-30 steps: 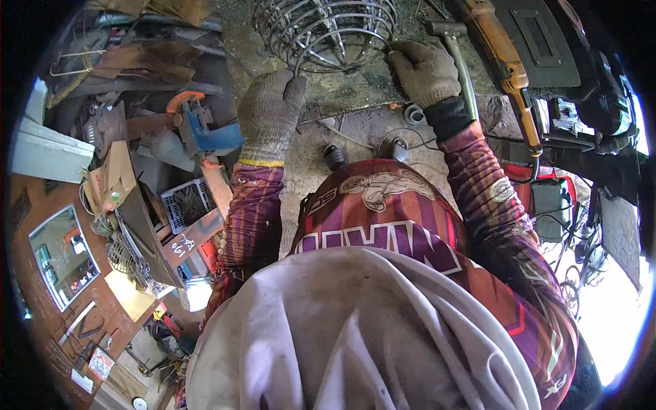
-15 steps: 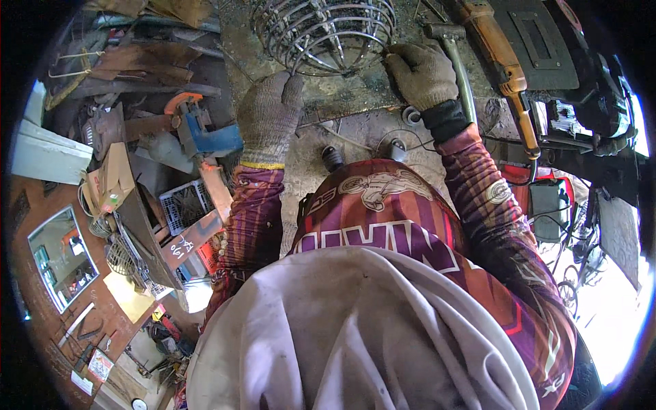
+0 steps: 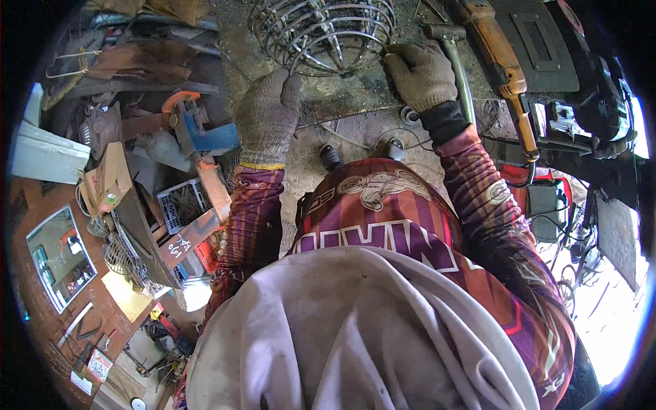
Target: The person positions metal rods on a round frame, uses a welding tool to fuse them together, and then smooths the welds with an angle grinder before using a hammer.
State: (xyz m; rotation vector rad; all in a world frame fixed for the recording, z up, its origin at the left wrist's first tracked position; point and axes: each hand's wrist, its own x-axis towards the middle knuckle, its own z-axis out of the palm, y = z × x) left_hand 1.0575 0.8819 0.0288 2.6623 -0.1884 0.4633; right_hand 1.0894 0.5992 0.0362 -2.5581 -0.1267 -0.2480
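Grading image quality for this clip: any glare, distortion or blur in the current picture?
Head view: bright light burns out white at lower right; fisheye corners go black; the pale hat looms large; left hand, right hand and metal wire cage look reasonably sharp.

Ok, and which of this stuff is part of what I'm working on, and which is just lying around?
Seems part of it:
Wire cage
Left hand, gloved, at its rim
Right hand, gloved, at its rim
Workbench, under the cage

Probably just lying around:
Hammer, beside the right hand
Orange power tool
Cardboard box
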